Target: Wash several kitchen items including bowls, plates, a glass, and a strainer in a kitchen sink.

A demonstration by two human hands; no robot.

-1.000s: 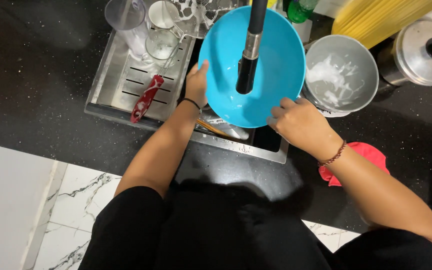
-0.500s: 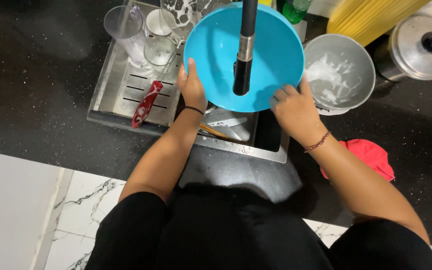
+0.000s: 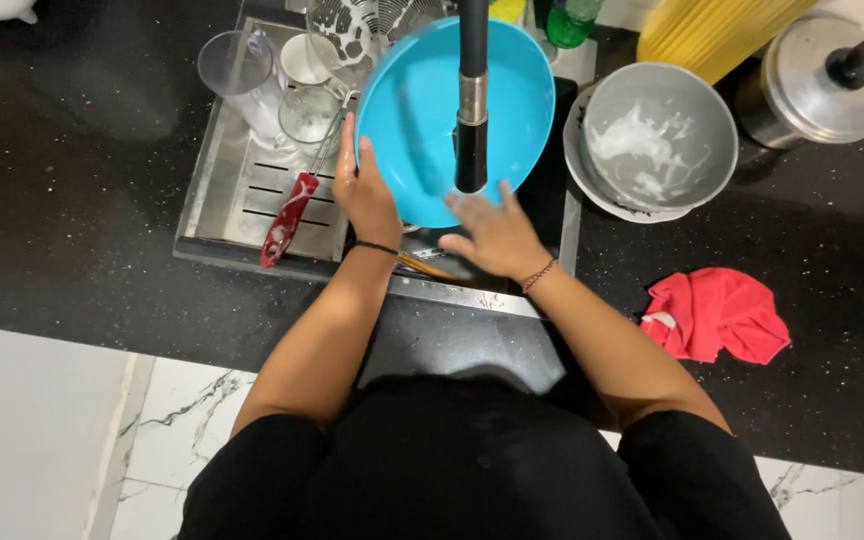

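Black speckled stone forms the counter, with the sink set into it directly ahead of the person. Left hand grips the near-left rim of a turquoise bowl, fingers wrapped over the edge, thumb side against the outer wall. Right hand lies open and spread, palm down, at the bowl's near rim (motion blur prevents telling whether the fingertips touch the inner surface). The bowl sits just beyond both hands, tilted with its opening toward the person, over the sink basin; a black faucet spout hangs down across its middle. Only the left hand holds it; the right is equally near.

To the left, a draining tray carries a red-handled utensil, clear glasses and a clear jug. To the right, a steel bowl with white suds stands beside the sink, a red cloth nearer, a lidded steel pot farther.
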